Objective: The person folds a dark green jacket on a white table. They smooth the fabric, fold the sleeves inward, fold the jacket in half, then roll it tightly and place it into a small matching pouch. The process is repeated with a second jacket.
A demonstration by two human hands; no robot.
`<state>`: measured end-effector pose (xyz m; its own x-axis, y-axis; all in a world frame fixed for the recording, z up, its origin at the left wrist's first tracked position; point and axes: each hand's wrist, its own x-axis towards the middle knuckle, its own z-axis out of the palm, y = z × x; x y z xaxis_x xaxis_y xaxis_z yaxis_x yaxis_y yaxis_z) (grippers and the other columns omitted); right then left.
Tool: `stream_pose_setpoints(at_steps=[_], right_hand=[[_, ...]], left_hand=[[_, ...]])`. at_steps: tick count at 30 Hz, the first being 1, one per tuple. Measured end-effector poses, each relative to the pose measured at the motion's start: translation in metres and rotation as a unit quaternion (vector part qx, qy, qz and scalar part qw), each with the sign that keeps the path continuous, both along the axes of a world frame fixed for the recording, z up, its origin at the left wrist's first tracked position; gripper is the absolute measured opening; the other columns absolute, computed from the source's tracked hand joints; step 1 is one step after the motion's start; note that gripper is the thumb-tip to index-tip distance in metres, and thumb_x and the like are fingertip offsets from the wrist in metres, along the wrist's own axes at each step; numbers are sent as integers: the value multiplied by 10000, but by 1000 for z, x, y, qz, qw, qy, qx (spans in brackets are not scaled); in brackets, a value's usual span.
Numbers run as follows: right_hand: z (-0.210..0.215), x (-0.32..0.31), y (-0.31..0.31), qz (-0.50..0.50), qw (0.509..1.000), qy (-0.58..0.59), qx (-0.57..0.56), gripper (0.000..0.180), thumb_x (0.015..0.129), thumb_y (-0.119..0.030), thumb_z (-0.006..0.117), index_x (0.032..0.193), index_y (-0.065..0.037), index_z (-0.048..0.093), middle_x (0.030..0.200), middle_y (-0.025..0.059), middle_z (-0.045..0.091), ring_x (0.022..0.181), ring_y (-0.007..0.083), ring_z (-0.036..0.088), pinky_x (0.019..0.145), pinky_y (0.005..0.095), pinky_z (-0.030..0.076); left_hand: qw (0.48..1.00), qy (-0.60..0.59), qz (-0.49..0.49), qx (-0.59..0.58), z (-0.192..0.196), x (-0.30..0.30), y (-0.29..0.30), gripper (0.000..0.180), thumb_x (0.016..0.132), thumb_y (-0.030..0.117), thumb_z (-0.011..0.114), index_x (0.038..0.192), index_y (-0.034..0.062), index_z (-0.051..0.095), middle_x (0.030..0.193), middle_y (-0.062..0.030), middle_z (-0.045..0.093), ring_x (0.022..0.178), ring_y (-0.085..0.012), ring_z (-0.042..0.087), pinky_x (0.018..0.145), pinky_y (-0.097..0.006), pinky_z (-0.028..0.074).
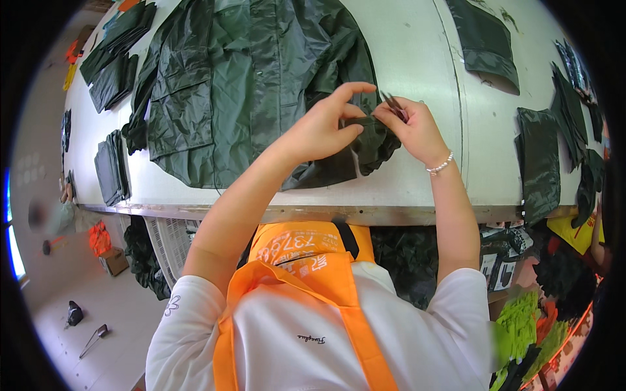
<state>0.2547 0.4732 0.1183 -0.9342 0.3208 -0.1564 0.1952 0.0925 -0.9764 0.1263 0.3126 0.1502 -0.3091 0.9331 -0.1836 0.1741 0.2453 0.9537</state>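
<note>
A dark green, shiny jacket [244, 98] lies spread on the pale table before me. My left hand [326, 127] is over its right side, index finger stretched out and thumb apart from the other fingers, close to a gathered fabric edge [375, 133]. Beside that edge, my right hand [416, 129] is closed around small dark thread snips [393, 106], whose blades point up and to the left. The right thumb and a fingertip meet at the fabric edge; whether they pinch cloth or a thread is too small to tell.
Folded dark green pieces lie on the table's left [112, 166] and right [540, 163], with another folded piece [486, 42] at the far right. The table's metal front edge [293, 214] runs before me. Below right are bright yellow-green cloths [518, 322]; a cardboard box [114, 262] stands on the left floor.
</note>
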Motion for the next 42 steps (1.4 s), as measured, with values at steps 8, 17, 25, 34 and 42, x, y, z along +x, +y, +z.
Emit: stream_pose_setpoints(at_steps=[8, 17, 25, 34, 42], right_hand=[[-24, 18, -9, -129, 990, 52, 34, 148, 860, -95, 643, 984, -15, 644, 748, -38, 572, 638, 21, 466, 538, 186, 370], [-9, 31, -27, -153, 975, 60, 151, 130, 751, -5, 722, 869, -17, 668, 763, 7, 574, 597, 42, 434, 490, 193, 331], [-31, 34, -28, -143, 989, -4, -29, 89, 861, -66, 615, 871, 21, 598, 716, 17, 573, 625, 59, 464, 586, 205, 394], [-16, 36, -21, -115, 993, -23, 5, 127, 901, -90, 555, 894, 35, 577, 758, 60, 623, 693, 109, 562, 661, 253, 459], [-21, 30, -13, -157, 987, 23, -25, 143, 894, -131, 589, 889, 12, 594, 730, 18, 608, 657, 71, 522, 621, 226, 442]], left_hand=[[969, -232, 37, 72, -39, -5, -5, 554, 829, -28, 545, 1351, 56, 383, 910, -2, 611, 795, -33, 486, 736, -184, 374], [995, -89, 41, 33, -36, 3, 12, 406, 818, -40, 517, 1213, 53, 502, 822, 3, 629, 689, -14, 458, 609, -183, 372], [996, -6, 55, 72, -46, 10, 18, 283, 784, -10, 528, 1035, 33, 652, 746, -13, 649, 619, -40, 487, 575, -208, 411], [982, 186, 2, -24, -32, 25, 24, 212, 740, 165, 684, 892, 18, 709, 703, -106, 676, 602, -124, 610, 600, -262, 478], [993, 69, 95, -25, -47, 27, 34, 213, 760, 174, 708, 847, -20, 693, 710, -51, 667, 630, -69, 560, 610, -229, 461]])
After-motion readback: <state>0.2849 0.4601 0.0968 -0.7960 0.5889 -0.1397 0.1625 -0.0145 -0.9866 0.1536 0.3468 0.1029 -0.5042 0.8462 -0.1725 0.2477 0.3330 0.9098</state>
